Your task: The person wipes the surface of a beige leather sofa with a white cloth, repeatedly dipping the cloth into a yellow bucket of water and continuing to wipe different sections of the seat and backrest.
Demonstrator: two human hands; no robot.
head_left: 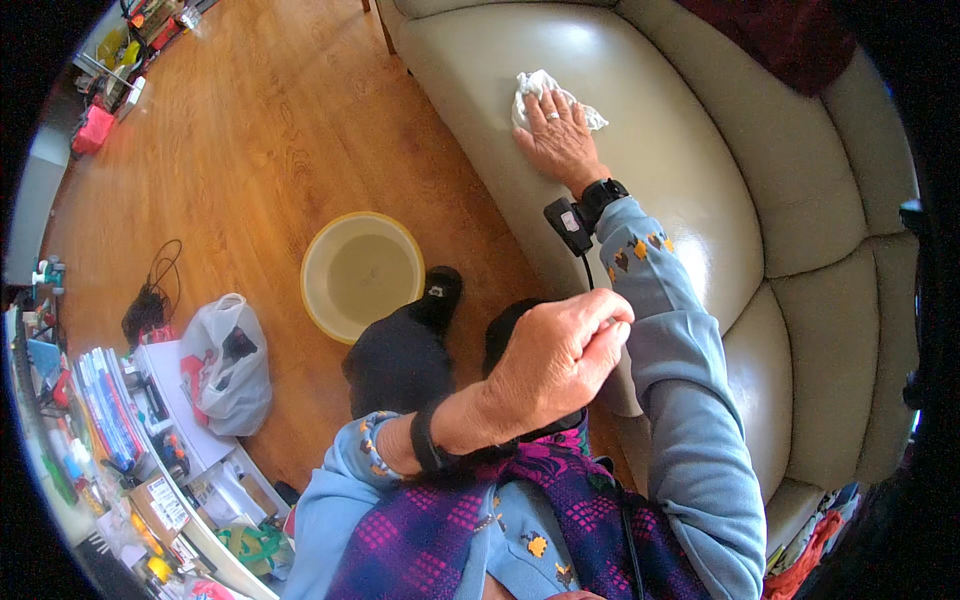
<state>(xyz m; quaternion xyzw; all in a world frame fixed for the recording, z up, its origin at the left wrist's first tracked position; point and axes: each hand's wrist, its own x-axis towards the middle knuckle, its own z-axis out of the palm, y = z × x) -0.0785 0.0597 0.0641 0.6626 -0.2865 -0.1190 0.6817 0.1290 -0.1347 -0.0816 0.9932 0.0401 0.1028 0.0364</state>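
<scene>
My right hand (565, 145) lies flat on a crumpled white cloth (538, 84), fingers stretched and a ring on one of them. Both rest on the seat of a beige leather sofa (640, 170). A black strap with a small black box (569, 227) and a cable is around the right wrist. In front of my body, my left hand (550, 365) is closed, thumb against the fingers. Its fingertips pinch at the blue right sleeve (680, 350), which bunches there. On the left wrist is a black band (428, 438).
A round pale basin (313, 275) with a yellow rim, holding cloudy water, stands on the wooden floor (250, 130) by my foot. Left of it are a white plastic bag (245, 375) and a cluttered shelf (150, 460). A dark red cloth (790, 45) drapes over the sofa back.
</scene>
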